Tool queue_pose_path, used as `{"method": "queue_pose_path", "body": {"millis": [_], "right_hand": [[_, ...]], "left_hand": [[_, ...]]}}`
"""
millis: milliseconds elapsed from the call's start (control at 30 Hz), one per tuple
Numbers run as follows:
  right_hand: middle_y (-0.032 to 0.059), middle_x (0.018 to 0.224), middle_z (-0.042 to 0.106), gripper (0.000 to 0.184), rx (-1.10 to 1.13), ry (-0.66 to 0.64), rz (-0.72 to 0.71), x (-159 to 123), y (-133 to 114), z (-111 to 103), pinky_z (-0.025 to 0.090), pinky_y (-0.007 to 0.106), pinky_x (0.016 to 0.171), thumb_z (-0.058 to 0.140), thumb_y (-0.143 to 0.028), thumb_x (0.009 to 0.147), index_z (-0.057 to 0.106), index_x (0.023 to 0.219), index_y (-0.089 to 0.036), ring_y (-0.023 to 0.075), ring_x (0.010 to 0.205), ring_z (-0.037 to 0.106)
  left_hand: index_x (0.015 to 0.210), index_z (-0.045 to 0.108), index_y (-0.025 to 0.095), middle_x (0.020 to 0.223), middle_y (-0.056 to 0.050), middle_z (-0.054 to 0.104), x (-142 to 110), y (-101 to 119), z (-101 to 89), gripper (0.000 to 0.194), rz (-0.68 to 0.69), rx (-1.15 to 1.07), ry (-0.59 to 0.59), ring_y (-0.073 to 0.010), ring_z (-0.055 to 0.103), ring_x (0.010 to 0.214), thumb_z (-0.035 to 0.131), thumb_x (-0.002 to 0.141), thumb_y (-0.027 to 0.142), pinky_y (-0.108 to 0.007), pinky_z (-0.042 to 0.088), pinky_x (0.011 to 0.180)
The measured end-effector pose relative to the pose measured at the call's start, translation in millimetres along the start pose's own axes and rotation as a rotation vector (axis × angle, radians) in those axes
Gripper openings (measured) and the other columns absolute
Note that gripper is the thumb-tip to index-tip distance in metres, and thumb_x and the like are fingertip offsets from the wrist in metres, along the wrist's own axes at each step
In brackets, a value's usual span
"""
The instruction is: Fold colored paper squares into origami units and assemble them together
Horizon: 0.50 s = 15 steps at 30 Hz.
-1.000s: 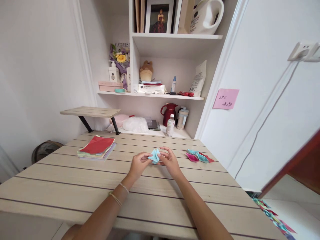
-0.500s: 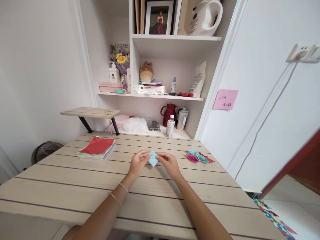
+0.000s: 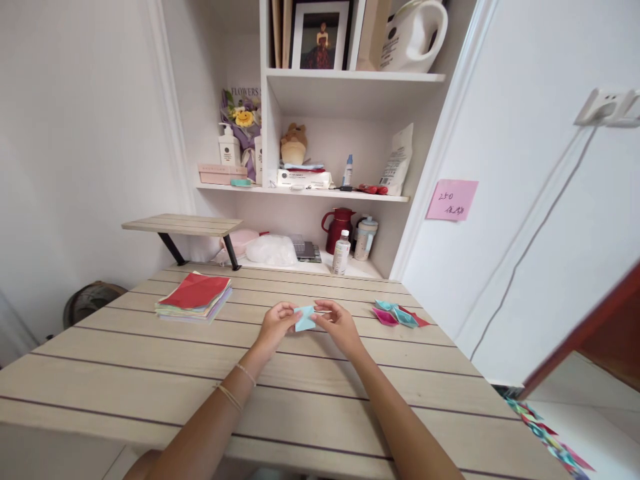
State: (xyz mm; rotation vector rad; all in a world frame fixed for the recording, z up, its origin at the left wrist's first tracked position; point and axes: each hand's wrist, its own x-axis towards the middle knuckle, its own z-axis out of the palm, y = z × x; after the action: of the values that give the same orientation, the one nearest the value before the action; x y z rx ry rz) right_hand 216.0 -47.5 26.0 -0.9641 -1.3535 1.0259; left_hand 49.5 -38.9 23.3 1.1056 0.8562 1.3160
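A small light-blue folded paper (image 3: 305,319), now a flat square, is held up over the middle of the wooden table (image 3: 300,407). My left hand (image 3: 277,327) pinches its left edge between thumb and fingers. On the opposite edge, my right hand (image 3: 339,323) grips it with thumb and fingertips. Several folded paper boats (image 3: 400,314) in blue, pink and red lie to the right of my hands. Over to the left is a stack of coloured paper sheets (image 3: 197,297) with a red sheet on top.
At the back left stands a small raised shelf (image 3: 183,225) on black legs. Behind the table are a plastic bottle (image 3: 341,253), a red jug (image 3: 339,230) and a clear plastic bag (image 3: 271,249). More coloured folded papers (image 3: 545,433) lie low at the right, beyond the table edge.
The blue paper went from an opened-up, pointed shape to a flat diamond, then turned to sit as a square. Both hands kept hold of it, their fingers shifting slightly.
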Motion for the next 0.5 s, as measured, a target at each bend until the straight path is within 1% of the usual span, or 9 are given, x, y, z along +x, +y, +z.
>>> {"method": "queue_pose_path", "body": {"millis": [33, 100, 167, 200, 300, 367, 500], "right_hand": [[0.0076, 0.093, 0.064, 0.047, -0.017, -0.003, 0.014, -0.2, 0.5, 0.6, 0.048, 0.028, 0.064, 0.072, -0.036, 0.057, 0.060, 0.098, -0.017, 0.0154, 0.069, 0.060], [0.0059, 0.084, 0.066, 0.045, -0.016, -0.056, 0.059, -1.5, 1.1, 2.2, 0.047, 0.027, 0.061, 0.071, -0.037, 0.057, 0.061, 0.095, -0.017, 0.0153, 0.066, 0.059], [0.0046, 0.074, 0.066, 0.038, 0.012, -0.110, 0.105, -3.5, 0.7, 4.2, 0.046, 0.027, 0.060, 0.070, -0.040, 0.058, 0.064, 0.088, -0.015, 0.0151, 0.063, 0.059], [0.0042, 0.070, 0.065, 0.036, 0.034, -0.118, 0.124, -4.3, 0.2, 5.0, 0.046, 0.026, 0.059, 0.069, -0.041, 0.059, 0.065, 0.084, -0.015, 0.0149, 0.061, 0.059], [0.0034, 0.065, 0.064, 0.035, 0.127, -0.061, 0.168, -5.3, -2.0, 4.9, 0.045, 0.025, 0.058, 0.068, -0.043, 0.060, 0.065, 0.080, -0.014, 0.0137, 0.059, 0.058], [0.0027, 0.064, 0.064, 0.039, 0.193, -0.010, 0.180, -4.6, -3.3, 3.1, 0.045, 0.025, 0.058, 0.069, -0.043, 0.059, 0.065, 0.085, -0.014, 0.0131, 0.058, 0.057], [0.0015, 0.067, 0.064, 0.054, 0.267, 0.038, 0.192, -2.9, -3.6, -0.1, 0.046, 0.025, 0.058, 0.070, -0.040, 0.059, 0.058, 0.105, -0.016, 0.0126, 0.058, 0.056]], "left_hand": [[0.079, 0.056, 0.014, 0.069, -0.004, 0.065, 0.1, -0.4, -0.5, 0.035, -0.008, -0.051, 0.010, -0.0152, 0.062, 0.062, 0.075, 0.053, 0.029, -0.027, 0.049, 0.061], [0.079, 0.055, 0.014, 0.071, -0.004, 0.065, 0.1, -1.8, -1.8, 0.034, -0.024, -0.125, 0.019, -0.0157, 0.063, 0.065, 0.075, 0.054, 0.026, -0.030, 0.050, 0.066], [0.079, 0.055, 0.014, 0.074, -0.006, 0.066, -0.1, -3.3, -3.2, 0.032, -0.052, -0.162, 0.022, -0.0156, 0.063, 0.067, 0.074, 0.056, 0.025, -0.030, 0.050, 0.068], [0.079, 0.056, 0.014, 0.075, -0.006, 0.066, -0.3, -3.8, -3.8, 0.030, -0.068, -0.172, 0.018, -0.0155, 0.064, 0.067, 0.074, 0.057, 0.025, -0.030, 0.050, 0.069], [0.079, 0.058, 0.013, 0.076, -0.008, 0.066, -0.8, -4.2, -4.4, 0.028, -0.102, -0.132, -0.015, -0.0163, 0.064, 0.069, 0.072, 0.059, 0.026, -0.029, 0.050, 0.069], [0.079, 0.060, 0.012, 0.074, -0.009, 0.066, -0.7, -4.1, -3.8, 0.029, -0.104, -0.051, -0.028, -0.0164, 0.064, 0.067, 0.072, 0.059, 0.028, -0.027, 0.050, 0.065], [0.079, 0.060, 0.012, 0.068, -0.007, 0.065, -0.1, -5.4, -1.5, 0.032, -0.078, 0.049, -0.029, -0.0131, 0.061, 0.058, 0.073, 0.057, 0.030, -0.022, 0.048, 0.056]]}}
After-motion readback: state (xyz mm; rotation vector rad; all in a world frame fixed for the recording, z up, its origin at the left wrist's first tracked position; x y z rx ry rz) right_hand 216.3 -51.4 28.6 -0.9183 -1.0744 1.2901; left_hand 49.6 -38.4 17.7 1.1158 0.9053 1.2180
